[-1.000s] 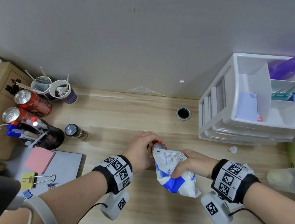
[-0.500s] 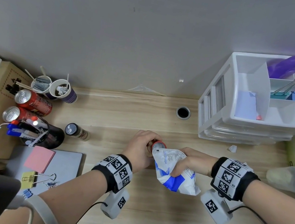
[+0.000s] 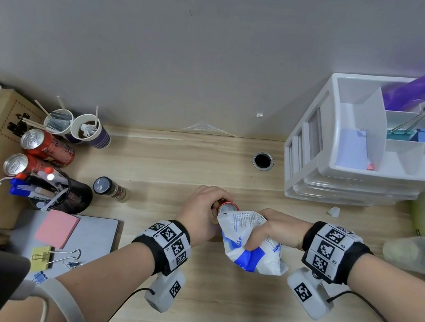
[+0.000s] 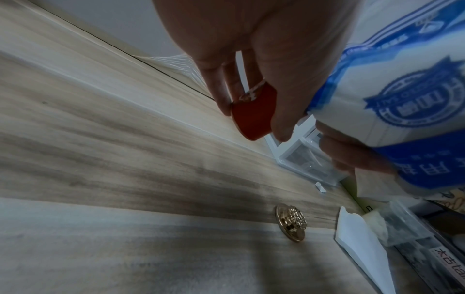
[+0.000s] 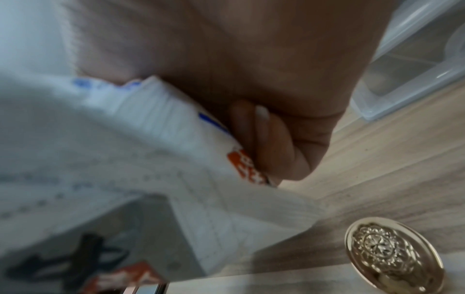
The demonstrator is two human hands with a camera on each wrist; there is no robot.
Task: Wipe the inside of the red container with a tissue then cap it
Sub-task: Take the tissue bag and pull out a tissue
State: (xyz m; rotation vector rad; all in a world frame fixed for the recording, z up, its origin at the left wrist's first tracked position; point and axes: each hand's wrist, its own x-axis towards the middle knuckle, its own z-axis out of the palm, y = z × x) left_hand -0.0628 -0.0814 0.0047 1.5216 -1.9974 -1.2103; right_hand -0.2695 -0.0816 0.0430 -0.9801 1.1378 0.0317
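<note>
My left hand point(image 3: 201, 211) grips the small red container point(image 3: 229, 207) just above the wooden table, and its red base point(image 4: 254, 117) shows between the fingers in the left wrist view. My right hand point(image 3: 276, 229) clutches a crumpled white and blue tissue packet point(image 3: 250, 248), whose upper end presses against the container's open mouth. The packet point(image 4: 402, 99) fills the right of the left wrist view, and white embossed tissue point(image 5: 100, 159) shows under the curled right fingers. The ornate gold cap point(image 4: 292, 223) point(image 5: 392, 256) lies flat on the table below the hands. The container's inside is hidden.
A white drawer organizer point(image 3: 345, 166) stands at the back right and a clear plastic cup point(image 3: 412, 252) lies at the right. Red cans point(image 3: 48, 146), a pen holder point(image 3: 60, 191), a small jar point(image 3: 109, 188) and a notebook point(image 3: 92, 236) crowd the left.
</note>
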